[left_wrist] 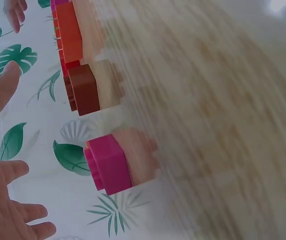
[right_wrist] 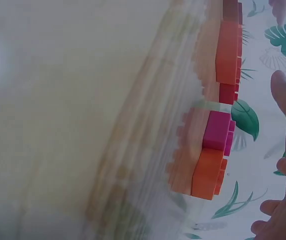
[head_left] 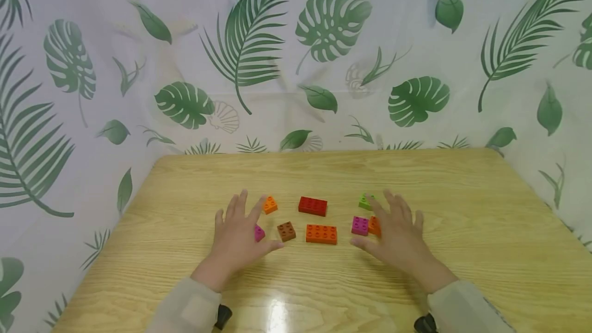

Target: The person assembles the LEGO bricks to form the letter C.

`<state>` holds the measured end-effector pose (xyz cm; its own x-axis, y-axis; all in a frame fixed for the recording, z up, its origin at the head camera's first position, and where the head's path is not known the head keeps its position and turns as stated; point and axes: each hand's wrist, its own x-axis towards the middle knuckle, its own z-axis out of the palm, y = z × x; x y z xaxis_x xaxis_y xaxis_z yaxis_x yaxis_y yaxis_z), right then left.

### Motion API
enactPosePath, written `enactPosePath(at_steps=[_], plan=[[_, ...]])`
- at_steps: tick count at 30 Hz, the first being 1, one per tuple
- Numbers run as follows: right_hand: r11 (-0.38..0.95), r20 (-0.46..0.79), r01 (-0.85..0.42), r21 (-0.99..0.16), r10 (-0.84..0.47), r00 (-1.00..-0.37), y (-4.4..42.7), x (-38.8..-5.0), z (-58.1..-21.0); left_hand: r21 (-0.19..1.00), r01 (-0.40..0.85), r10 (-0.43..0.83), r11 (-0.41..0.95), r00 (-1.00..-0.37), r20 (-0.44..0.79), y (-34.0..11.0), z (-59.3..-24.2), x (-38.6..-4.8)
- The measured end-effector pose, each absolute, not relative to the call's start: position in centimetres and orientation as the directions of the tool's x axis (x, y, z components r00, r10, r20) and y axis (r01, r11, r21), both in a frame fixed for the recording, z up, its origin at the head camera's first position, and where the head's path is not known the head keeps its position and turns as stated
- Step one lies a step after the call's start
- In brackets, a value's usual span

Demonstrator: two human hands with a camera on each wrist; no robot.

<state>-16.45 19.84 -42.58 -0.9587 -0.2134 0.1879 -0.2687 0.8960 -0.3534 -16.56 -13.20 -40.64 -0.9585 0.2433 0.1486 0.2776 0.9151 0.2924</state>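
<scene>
My left hand (head_left: 238, 235) hovers with spread fingers over the left bricks, holding nothing. Partly covered by it is a magenta brick (head_left: 259, 233), also seen in the left wrist view as a magenta brick (left_wrist: 109, 164). Past its index finger lies a light orange brick (head_left: 270, 204), and off its thumb tip a brown brick (head_left: 287, 231). In the middle lie a red brick (head_left: 313, 206) and a long orange brick (head_left: 321, 234). My right hand (head_left: 398, 233), also spread and holding nothing, partly hides a green brick (head_left: 367, 201) and an orange brick (head_left: 374, 225) beside a magenta brick (head_left: 359, 225).
The bricks lie stud side up on a wood-grain table (head_left: 185, 179). A white cloth (head_left: 277, 117) printed with green leaves hangs behind the table and along both sides. Light glares off the tabletop near the front.
</scene>
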Motion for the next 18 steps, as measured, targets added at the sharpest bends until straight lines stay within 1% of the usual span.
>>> enactPosePath(at_steps=[8, 12, 18], plan=[[0.870, 0.203, -0.340, -0.357, -0.284, -0.937, 19.2, -16.7, -42.9, 0.319, 0.342, 0.306, 0.884, -0.939, 0.159, -12.2, -41.0, -17.1], [0.862, 0.197, -0.368, -0.349, -0.316, -0.928, 18.7, -16.8, -43.1, 0.329, 0.363, 0.334, 0.872, -0.932, 0.141, -11.7, -41.3, -17.3], [0.832, 0.214, -0.432, -0.346, -0.379, -0.900, 18.2, -16.9, -43.5, 0.329, 0.407, 0.379, 0.852, -0.913, 0.151, -10.8, -41.5, -17.7]])
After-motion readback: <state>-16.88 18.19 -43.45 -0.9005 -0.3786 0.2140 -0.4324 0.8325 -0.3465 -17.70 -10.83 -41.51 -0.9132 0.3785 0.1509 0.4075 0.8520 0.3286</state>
